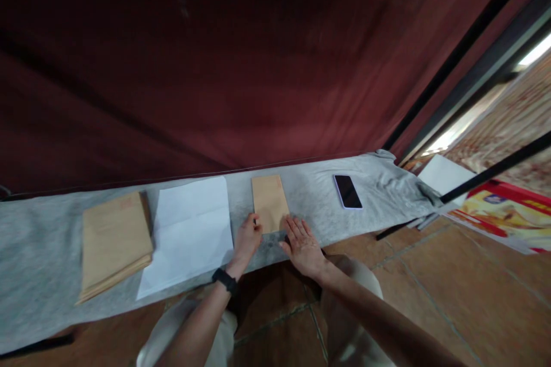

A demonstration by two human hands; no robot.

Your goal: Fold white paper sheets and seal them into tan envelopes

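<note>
A brown paper envelope [270, 198] lies flat on the grey cloth in front of me. At its near left corner is my left hand [248, 238], fingers curled and pressed together at the envelope's edge; a dark watch is on that wrist. My right hand [302, 243] lies with fingers stretched out, its fingertips at the near right corner of the envelope. Left of it are white paper sheets [191, 232] with a faint crease across them. Farther left sits a stack of larger brown envelopes [114, 238], partly over the white paper's edge.
A phone [348, 191] with a dark screen lies to the right on the grey cloth [310, 198]. Behind the narrow surface hangs a dark red curtain [241, 80]. Black metal poles [456, 63] and a red and yellow box [503, 215] are at the right, above a tiled floor [422, 292].
</note>
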